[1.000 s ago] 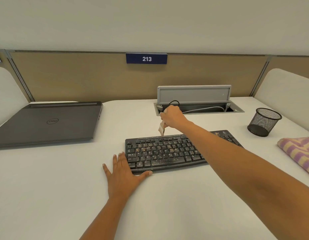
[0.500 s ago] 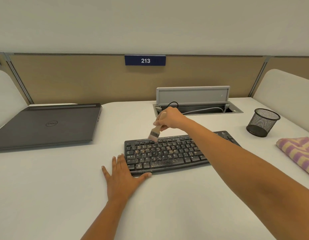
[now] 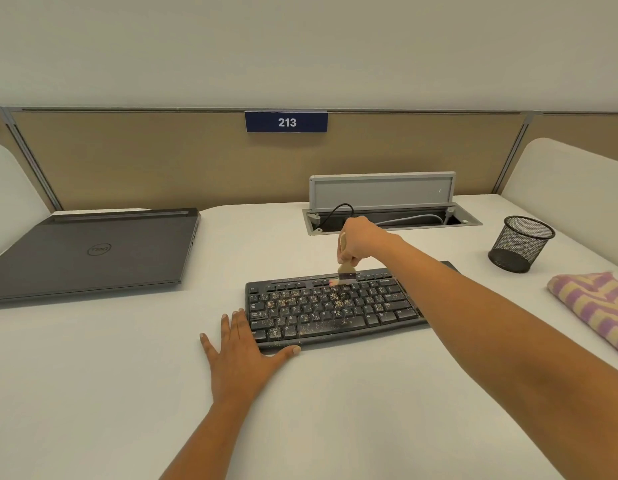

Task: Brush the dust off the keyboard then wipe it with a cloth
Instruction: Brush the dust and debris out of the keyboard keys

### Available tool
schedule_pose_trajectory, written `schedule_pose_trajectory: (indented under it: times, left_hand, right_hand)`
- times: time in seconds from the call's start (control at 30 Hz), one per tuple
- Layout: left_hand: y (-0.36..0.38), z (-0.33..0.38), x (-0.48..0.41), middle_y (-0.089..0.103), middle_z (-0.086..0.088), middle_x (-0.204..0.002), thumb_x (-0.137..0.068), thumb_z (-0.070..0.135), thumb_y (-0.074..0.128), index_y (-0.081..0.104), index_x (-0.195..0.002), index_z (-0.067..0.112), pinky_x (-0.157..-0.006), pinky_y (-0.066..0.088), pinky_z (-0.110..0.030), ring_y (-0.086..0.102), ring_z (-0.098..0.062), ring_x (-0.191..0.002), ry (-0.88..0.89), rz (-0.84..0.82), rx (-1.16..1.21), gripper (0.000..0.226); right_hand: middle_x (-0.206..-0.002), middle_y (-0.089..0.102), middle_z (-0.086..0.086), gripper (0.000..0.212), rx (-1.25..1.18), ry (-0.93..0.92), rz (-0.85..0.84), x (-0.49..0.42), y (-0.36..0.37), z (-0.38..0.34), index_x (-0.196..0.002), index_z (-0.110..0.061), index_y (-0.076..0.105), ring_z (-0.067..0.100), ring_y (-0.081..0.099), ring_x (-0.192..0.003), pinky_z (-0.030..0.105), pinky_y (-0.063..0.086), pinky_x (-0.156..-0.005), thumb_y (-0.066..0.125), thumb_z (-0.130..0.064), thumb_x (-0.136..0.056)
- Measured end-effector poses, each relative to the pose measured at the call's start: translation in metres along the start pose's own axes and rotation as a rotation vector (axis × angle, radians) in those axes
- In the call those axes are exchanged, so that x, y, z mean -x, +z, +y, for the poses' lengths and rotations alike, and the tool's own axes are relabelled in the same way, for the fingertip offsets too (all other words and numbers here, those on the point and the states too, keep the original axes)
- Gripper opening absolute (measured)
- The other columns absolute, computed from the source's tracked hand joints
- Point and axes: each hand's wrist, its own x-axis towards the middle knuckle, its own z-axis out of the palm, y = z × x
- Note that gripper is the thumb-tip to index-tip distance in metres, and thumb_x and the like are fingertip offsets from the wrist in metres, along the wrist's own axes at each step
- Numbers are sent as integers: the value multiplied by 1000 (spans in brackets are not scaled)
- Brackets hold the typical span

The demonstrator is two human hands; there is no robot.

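Soft, even indoor light; wide-angle frame, mostly sharp.

Diffuse light from overhead, medium-bright, no hard glare. Desk (image 3: 92,393) reads flat off-white; faint soft shadows under the left hand (image 3: 245,355), along the keyboard (image 3: 335,313) front edge and below the laptop (image 3: 92,251) near edge. Laptop lid shows a dull sheen only. Brush (image 3: 345,270) tip smeared by blur, bristles not resolved; right hand (image 3: 359,240) gripping it slightly soft. Fisheye bend: partition rail (image 3: 127,109) bows across the top, and the cloth (image 3: 591,306) and mesh cup (image 3: 518,244) at the right edge look stretched. Sign (image 3: 286,122) digits 213 legible, key legends too small to read. Mild compression softness overall.
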Motion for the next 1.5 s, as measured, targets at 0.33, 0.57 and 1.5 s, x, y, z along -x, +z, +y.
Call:
schedule_pose_trajectory:
  times: [0.33,0.57,1.5]
  left_hand:
    - [0,-1,0,13,-1,-159,-36,100,-4,8,-151,11,-114,-5,-55,0,-18,-147,1,3,-2,146]
    - [1,-1,-1,14,-1,-159,-34,102,-7,10,-151,12,-115,-5,-55,0,-18,-147,2,6,8,148]
    - [1,0,-1,13,-2,-159,-39,99,2,8,-151,11,-115,-5,-54,-1,-18,-147,-3,0,4,142]
  right_hand:
    - [-104,64,19,20,-201,12,236,-6,11,-13,-102,4,59,30,63,-93,32,51,-73,49,-11,-93]
    - [-74,56,13,26,-269,7,145,-5,22,-19,-107,10,58,25,55,-65,30,51,-61,45,-6,-91]
    - [-102,69,17,25,-434,-106,21,-2,10,-7,-102,0,67,24,69,-85,33,57,-82,71,-14,-81]
